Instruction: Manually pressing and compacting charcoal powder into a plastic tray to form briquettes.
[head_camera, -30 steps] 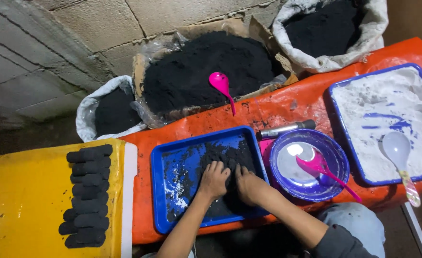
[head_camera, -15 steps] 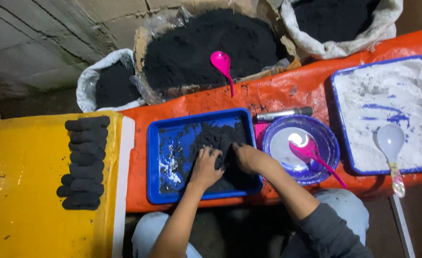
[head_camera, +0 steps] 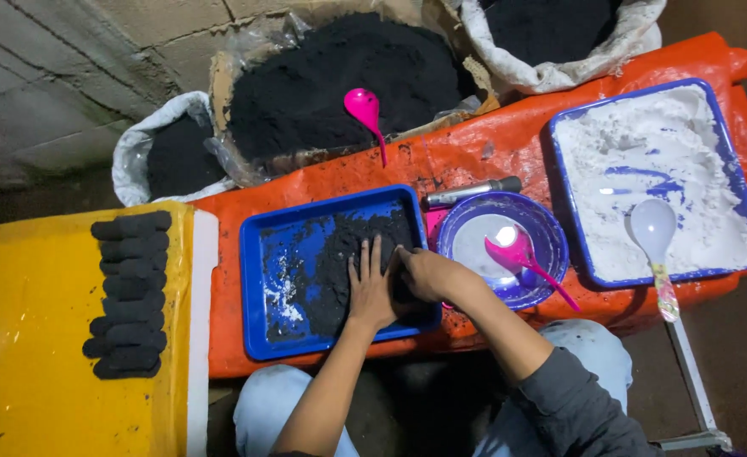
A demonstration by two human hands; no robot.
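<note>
A blue tray (head_camera: 263,279) on the orange-covered table holds a heap of damp black powder (head_camera: 331,262). My left hand (head_camera: 371,288) lies flat on the heap, fingers spread and pointing away from me. My right hand (head_camera: 420,272) is curled against the heap's right side, next to the left hand, cupping the black powder. Beside the tray, a row of several pressed black sticks (head_camera: 128,296) lies on a yellow sheet (head_camera: 26,338).
A purple bowl (head_camera: 543,228) with a pink spoon (head_camera: 521,254) stands right of the tray, a metal tube (head_camera: 471,191) behind it. A second blue tray of white powder (head_camera: 644,169) holds a white spoon (head_camera: 654,233). Sacks of black powder (head_camera: 339,80) and a pink scoop (head_camera: 365,110) stand behind.
My left hand has flattened out on the heap and my right hand has curled in beside it. The camera view shifted, so everything sits a little further left.
</note>
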